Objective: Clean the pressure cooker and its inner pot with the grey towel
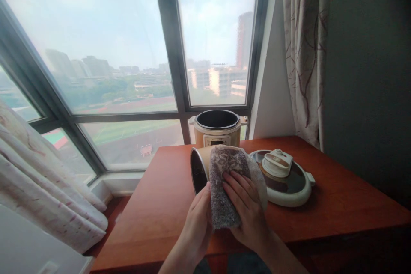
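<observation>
Both forearms reach up from the bottom edge, close together. The left hand (196, 218) is cupped, thumb side up. The right hand (245, 209) lies flat, fingers (236, 182) spread and pressing forward.

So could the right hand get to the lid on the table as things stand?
Probably yes: the lid lies uncovered just right of the right hand, nothing between, though that hand presses a cloth on the pot.
</observation>
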### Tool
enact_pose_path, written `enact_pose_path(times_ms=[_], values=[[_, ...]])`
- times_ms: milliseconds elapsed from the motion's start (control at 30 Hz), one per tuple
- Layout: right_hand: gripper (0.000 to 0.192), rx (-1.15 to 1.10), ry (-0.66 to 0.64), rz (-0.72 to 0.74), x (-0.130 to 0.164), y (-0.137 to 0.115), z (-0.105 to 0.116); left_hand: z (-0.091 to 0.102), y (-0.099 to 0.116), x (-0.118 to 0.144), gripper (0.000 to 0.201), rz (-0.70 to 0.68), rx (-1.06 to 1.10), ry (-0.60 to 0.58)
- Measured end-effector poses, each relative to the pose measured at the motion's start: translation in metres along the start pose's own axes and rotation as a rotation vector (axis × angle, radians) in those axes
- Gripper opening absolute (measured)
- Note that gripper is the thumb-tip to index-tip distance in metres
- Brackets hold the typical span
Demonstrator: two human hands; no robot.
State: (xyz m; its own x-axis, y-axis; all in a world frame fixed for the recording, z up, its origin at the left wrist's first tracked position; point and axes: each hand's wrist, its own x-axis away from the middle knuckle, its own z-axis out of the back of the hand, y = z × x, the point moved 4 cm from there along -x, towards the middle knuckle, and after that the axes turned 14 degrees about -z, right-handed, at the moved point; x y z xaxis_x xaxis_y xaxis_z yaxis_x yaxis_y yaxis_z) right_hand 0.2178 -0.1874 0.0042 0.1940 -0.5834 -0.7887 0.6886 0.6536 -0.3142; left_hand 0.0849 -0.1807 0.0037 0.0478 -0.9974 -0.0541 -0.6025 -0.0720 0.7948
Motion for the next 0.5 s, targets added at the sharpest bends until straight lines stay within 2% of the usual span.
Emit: enact_pose_path(times_ms=[133,267,367,500], values=[[0.064,-0.046,-0.083,-0.071,-0.060,0.004,0.006,0.008,-0.007,0.000,0.048,-0.064,-0.101,-0.109],[0.054,-0.092,-0.190,-0.173,-0.104,0.012,-0.005,0.039,-0.025,0.007,0.061,-0.148,-0.474,-0.064],[0.050,-0.109,-0.228,-0.207,-0.118,0.014,-0.018,0.053,-0.037,0.010,0.064,-0.247,-0.635,-0.077],[0.047,-0.141,-0.176,-0.246,-0.119,0.014,-0.024,0.047,-0.039,0.011,0.057,-0.353,-0.652,-0.160]])
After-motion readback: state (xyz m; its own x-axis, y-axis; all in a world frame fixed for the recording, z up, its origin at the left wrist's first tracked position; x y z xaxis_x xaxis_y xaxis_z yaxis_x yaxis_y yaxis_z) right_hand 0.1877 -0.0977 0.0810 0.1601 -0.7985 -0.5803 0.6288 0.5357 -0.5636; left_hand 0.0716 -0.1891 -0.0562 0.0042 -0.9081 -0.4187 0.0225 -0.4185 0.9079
